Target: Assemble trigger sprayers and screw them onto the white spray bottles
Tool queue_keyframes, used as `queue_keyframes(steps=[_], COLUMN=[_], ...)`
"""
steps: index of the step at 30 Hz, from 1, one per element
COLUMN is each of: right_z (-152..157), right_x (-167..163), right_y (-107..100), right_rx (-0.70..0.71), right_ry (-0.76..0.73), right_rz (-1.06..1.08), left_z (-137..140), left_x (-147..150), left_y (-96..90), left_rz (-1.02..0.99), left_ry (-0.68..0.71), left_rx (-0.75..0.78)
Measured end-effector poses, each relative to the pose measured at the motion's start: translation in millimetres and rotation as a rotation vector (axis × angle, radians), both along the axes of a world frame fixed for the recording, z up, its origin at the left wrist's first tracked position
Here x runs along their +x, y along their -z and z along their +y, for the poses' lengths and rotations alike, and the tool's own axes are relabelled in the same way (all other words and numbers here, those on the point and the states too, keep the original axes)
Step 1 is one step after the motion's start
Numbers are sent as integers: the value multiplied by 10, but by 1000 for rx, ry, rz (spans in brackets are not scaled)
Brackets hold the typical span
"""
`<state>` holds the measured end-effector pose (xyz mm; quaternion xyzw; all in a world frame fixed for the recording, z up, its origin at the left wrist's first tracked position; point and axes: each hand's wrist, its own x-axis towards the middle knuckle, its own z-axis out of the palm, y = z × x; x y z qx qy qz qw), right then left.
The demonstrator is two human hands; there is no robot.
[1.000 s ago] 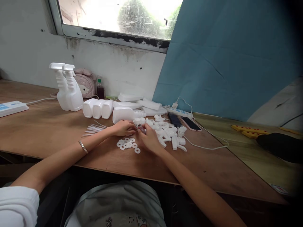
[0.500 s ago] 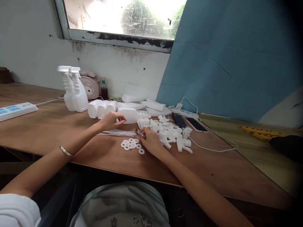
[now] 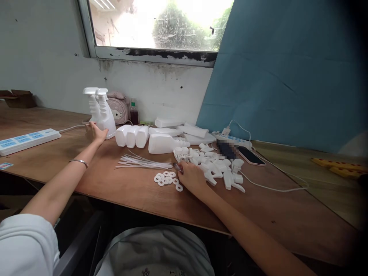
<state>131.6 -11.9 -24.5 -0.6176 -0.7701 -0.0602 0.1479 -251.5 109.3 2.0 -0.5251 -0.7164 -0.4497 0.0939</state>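
My left hand [image 3: 96, 132] is at the lower part of two upright white spray bottles [image 3: 107, 120], fingers spread and thumb out to the right. It seems to touch them, though its fingertips are partly hidden. My right hand [image 3: 192, 176] rests on the table, closed on a small shiny metal tool [image 3: 178, 168] that may be a nail clipper. White flat ring washers [image 3: 167, 180] lie just left of that hand, with thin white tubes [image 3: 143, 162] behind them. To its right is a pile of white trigger spray heads [image 3: 217, 166].
Several white bottles [image 3: 161, 143] lie on their sides at the back. A pink bag [image 3: 119, 111] and a dark bottle [image 3: 134, 115] stand by the wall. A power strip [image 3: 31, 140] lies left; a phone [image 3: 252, 156] and white cable [image 3: 273, 189] lie right.
My left hand has moved left from above the tubes to the upright spray bottles, its fingers spreading. My right hand stays by the washers with the metal tool. The view has shifted slightly.
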Motion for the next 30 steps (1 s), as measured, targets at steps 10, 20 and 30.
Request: queue_keyframes(steps=[10, 20, 30], right_z=[-50, -85, 2], right_x=[-27, 15, 150], right_y=[-24, -110, -296], right_rx=[105, 262, 101], right_ry=[-68, -145, -379], right_rz=[94, 279, 1146], left_z=[132, -6, -722], left_x=[123, 237, 1091], left_y=[-90, -249, -582], left_rz=[-182, -5, 529], left_ry=[-245, -163, 117], left_rx=[21, 120, 643])
